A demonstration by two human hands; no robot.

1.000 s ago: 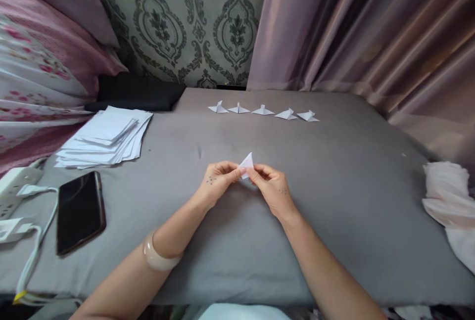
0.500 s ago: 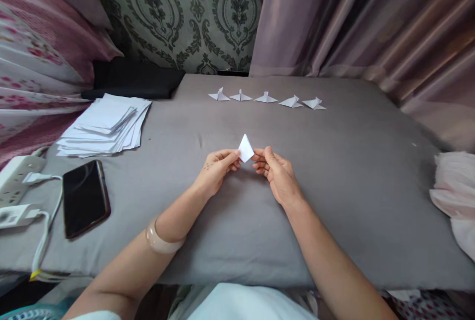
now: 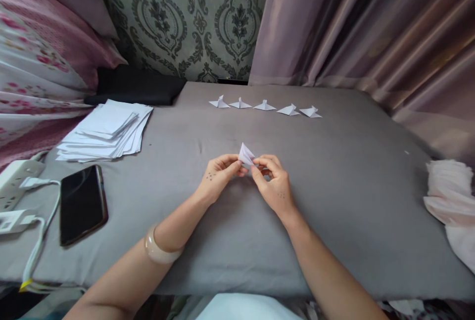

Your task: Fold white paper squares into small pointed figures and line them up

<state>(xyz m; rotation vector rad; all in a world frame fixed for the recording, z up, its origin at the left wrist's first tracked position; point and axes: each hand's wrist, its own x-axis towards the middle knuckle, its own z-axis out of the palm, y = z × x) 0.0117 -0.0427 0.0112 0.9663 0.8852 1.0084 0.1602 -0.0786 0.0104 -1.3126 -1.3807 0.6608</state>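
Observation:
A small folded white paper [image 3: 245, 154] is held above the middle of the grey-covered table [image 3: 178, 181]. My left hand [image 3: 221, 174] pinches its left edge between thumb and fingers. On the other side, my right hand [image 3: 272, 181] grips the lower right edge, with thumb and fingertips closed on the paper. One flap stands partly lifted, so a crease shows across the piece. Beyond my hands, several folded paper birds [image 3: 264, 106] stand in a row near the far edge.
A stack of white paper sheets [image 3: 104, 132] lies at the left, in front of a folded black cloth [image 3: 137, 85]. Nearer are a phone [image 3: 83, 206] and a white power strip [image 3: 15, 181] with cables. Pale pink fabric [image 3: 449, 196] lies at the right edge.
My right hand has turned and closed on the paper's right side; before, its thumb was raised off it. The paper's flap has opened a little. The camera view has tilted slightly.

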